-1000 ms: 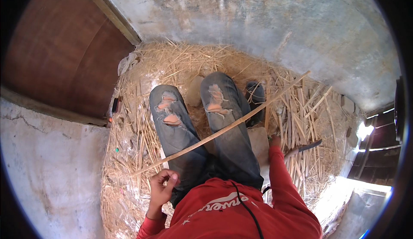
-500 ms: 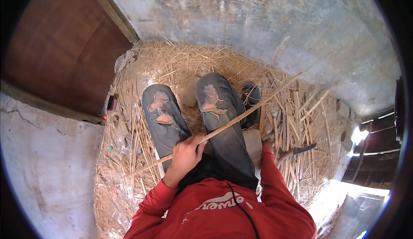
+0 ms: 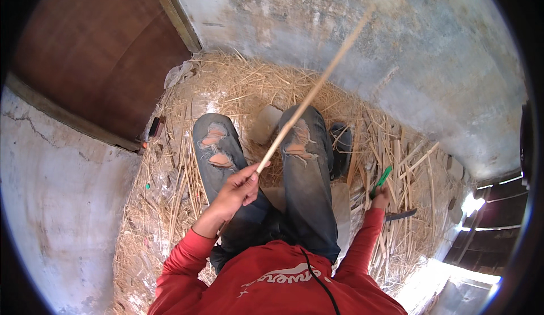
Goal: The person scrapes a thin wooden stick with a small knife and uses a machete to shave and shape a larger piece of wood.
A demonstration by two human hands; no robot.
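My left hand [image 3: 239,189] is closed around a long, thin bamboo stick [image 3: 310,96], in front of my left thigh. The stick slants up and away to the right, its far end high in front of the wall. Out to the right, my right hand [image 3: 382,197] grips a slim green tool [image 3: 383,179]; its exact kind is too small to make out. Beside the right wrist lies a knife with a dark curved blade [image 3: 401,215], its handle mostly hidden by my arm and hand.
Split bamboo strips [image 3: 385,150] are heaped on the right, beside a dark shoe [image 3: 341,145]. Shavings [image 3: 255,82] cover the floor. A stained wall [image 3: 362,48] rises ahead, and a brown door [image 3: 102,48] stands at the left. Between my knees sits a pale stone-like block [image 3: 265,123].
My left hand has risen slightly and swung the stick steeper, its far end higher. My right hand has moved right and forward, and the green tool now shows in it.
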